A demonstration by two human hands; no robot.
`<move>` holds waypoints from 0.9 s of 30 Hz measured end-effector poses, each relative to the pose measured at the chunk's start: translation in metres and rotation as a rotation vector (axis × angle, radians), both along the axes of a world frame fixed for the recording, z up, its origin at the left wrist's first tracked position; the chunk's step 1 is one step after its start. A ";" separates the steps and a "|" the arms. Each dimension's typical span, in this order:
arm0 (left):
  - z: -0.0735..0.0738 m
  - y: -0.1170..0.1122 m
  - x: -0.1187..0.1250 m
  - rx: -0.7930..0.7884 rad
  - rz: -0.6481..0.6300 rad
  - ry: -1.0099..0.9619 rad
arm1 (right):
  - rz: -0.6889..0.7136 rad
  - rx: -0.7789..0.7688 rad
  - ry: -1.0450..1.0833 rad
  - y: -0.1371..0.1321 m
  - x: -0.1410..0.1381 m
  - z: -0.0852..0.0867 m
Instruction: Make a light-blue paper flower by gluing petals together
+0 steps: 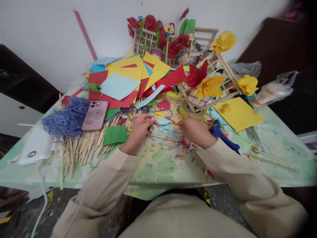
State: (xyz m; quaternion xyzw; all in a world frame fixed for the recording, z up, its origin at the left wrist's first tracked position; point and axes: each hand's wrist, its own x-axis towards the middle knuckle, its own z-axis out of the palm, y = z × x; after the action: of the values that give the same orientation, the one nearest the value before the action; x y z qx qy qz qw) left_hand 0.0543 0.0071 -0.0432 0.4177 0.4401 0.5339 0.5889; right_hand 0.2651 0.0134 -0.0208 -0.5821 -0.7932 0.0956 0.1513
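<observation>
My left hand (pixel 141 130) is above the middle of the table, its fingers curled and the thumb close to them. Anything in that pinch is too small to make out. Opposite it, my right hand (pixel 196 131) is closed, fingertips pointing left; what they grip, if anything, is hidden. Between the two hands is a light-blue paper piece (pixel 162 121), close to the left fingertips; whether a hand touches it I cannot tell. Small light-blue scraps (pixel 170 133) and red scraps (pixel 189 147) lie below. A dark blue tool (pixel 224 136), perhaps a glue gun, lies beside my right wrist.
Left are thin wooden sticks (pixel 85 148), purple yarn (pixel 66 117), a phone (pixel 95 115) and folded green paper (pixel 114 135). Coloured sheets (pixel 120 86) pile up behind. A stick frame with yellow flowers (pixel 210 87), a tape roll (pixel 192 109) and yellow paper (pixel 239 114) stand right.
</observation>
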 end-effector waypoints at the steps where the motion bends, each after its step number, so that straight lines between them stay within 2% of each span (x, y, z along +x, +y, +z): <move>1: -0.002 0.001 0.000 0.004 -0.001 0.013 | 0.029 -0.050 -0.041 0.006 -0.010 -0.005; 3: -0.005 0.002 0.000 0.014 0.007 0.043 | 0.060 -0.134 -0.109 0.017 -0.021 -0.014; 6: -0.006 0.003 0.000 0.028 0.019 0.065 | 0.070 -0.217 -0.147 0.026 -0.020 -0.021; 10: -0.001 0.000 0.002 0.031 0.003 0.060 | 0.099 -0.300 -0.120 0.027 -0.014 -0.023; 14: 0.001 -0.003 0.006 0.000 -0.016 0.083 | 0.105 -0.317 -0.047 0.024 -0.013 -0.024; 21: -0.001 0.000 0.005 -0.015 0.004 0.108 | 0.104 -0.301 0.190 0.016 -0.014 -0.030; 25: -0.003 -0.001 0.007 -0.021 0.001 0.106 | 0.056 -0.288 0.404 0.016 -0.012 -0.027; 27: -0.005 -0.002 0.010 -0.016 -0.025 0.073 | 0.004 -0.286 0.577 0.016 -0.010 -0.025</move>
State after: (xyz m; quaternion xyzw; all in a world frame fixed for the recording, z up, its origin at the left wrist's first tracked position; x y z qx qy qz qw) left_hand 0.0639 0.0052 -0.0482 0.4377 0.4600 0.5075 0.5824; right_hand 0.2547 0.0293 -0.0460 -0.5446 -0.6973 0.3676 0.2865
